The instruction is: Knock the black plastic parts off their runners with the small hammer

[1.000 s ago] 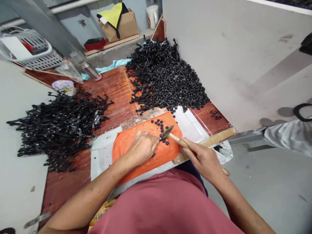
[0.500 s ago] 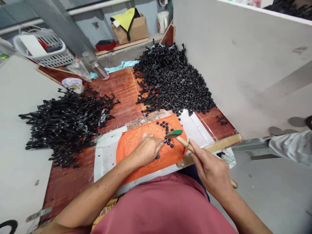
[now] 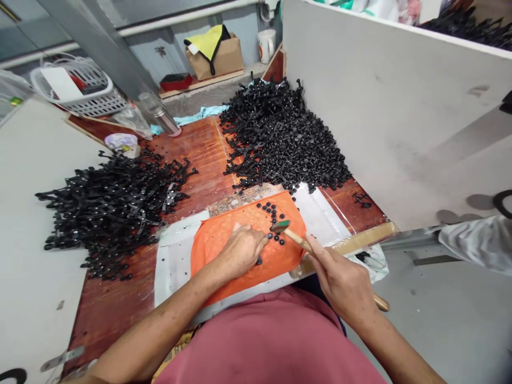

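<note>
Lower now than just before, the hammer [image 3: 296,239] has its green head by the little round black bits [image 3: 274,215] on the orange cloth [image 3: 288,257]. The right hand [image 3: 346,280] is wrapped around its wooden handle. The left hand [image 3: 242,248] is over the cloth with bent fingers, the tips right beside 1 bit; I cannot tell if they pinch it. 2 big black heaps [image 3: 116,208] sit on the bench [image 3: 200,145].

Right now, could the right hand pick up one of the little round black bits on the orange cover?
Probably not easily: the right hand has its grip full with the hammer. The black bits lie near its green head on the orange cover, though, many in plain view.
</note>
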`<action>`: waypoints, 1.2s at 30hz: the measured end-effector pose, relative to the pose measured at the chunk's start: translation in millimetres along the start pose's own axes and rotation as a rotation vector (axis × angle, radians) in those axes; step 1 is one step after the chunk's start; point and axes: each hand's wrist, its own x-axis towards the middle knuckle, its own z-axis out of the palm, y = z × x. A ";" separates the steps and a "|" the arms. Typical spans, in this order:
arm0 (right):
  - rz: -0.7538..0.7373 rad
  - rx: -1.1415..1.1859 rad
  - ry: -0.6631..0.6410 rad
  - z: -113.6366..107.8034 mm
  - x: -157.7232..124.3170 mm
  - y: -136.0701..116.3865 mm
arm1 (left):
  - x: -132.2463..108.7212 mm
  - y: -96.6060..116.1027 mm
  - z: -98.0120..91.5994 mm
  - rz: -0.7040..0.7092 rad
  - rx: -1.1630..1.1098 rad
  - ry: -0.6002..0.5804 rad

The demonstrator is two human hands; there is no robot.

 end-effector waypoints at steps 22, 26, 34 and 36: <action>0.333 0.338 -0.053 35.9 20.1 61.5 | -106.2 -160.9 -175.8 -0.702 0.764 0.612; 0.314 0.276 -0.089 32.7 23.0 56.3 | -64.1 -144.2 -161.4 -0.368 0.538 0.531; 0.290 0.251 -0.031 28.7 23.2 50.4 | 104.7 -68.1 -76.5 0.142 0.188 0.233; 0.291 0.251 -0.022 29.2 23.1 49.7 | 121.6 -63.7 -68.8 0.128 0.159 0.193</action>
